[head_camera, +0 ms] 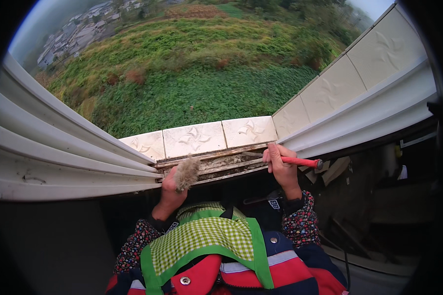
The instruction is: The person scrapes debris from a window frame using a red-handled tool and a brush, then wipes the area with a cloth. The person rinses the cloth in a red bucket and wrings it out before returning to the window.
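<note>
My right hand point(283, 165) grips a red-handled tool point(299, 161) with a dark end cap. Its narrow, dirty shaft point(251, 154) points left over the window track; I cannot tell the exact kind of tip. The track point(221, 166) is caked with brown and grey dirt along its grooves. At the track's left end, my left hand point(171, 192) is closed on a frayed, greyish-beige fibrous wad point(186, 174), perhaps brush bristles. Any handle of it is hidden by the fingers.
White window frames stand at left point(74, 136) and right point(358, 110). Beyond the track runs a ledge of embossed cream tiles point(193, 138), with a drop to green vegetation point(192, 88). Boards and clutter point(336, 171) lie in the dark at right.
</note>
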Demonstrator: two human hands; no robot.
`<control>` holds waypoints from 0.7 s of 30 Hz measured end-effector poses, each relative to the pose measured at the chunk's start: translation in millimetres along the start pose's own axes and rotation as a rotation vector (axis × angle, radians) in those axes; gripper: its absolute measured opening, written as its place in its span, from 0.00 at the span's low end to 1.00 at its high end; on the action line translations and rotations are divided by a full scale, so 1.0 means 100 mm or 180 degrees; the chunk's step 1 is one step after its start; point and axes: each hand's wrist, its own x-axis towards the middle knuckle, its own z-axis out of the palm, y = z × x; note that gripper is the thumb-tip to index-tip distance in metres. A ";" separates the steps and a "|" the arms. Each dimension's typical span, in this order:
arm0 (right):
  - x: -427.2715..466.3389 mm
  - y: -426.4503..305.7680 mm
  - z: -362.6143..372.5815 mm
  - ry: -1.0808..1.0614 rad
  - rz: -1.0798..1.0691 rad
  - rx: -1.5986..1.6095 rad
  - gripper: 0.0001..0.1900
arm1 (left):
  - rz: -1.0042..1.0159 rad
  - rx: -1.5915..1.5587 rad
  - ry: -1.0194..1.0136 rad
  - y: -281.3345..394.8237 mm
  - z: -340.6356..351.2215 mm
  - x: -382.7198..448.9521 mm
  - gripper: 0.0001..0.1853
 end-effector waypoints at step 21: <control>0.25 -0.03 -0.06 -0.0473 0.0842 -0.0208 0.23 | -0.0101 -0.0203 -0.0025 0.03 -0.02 0.01 0.21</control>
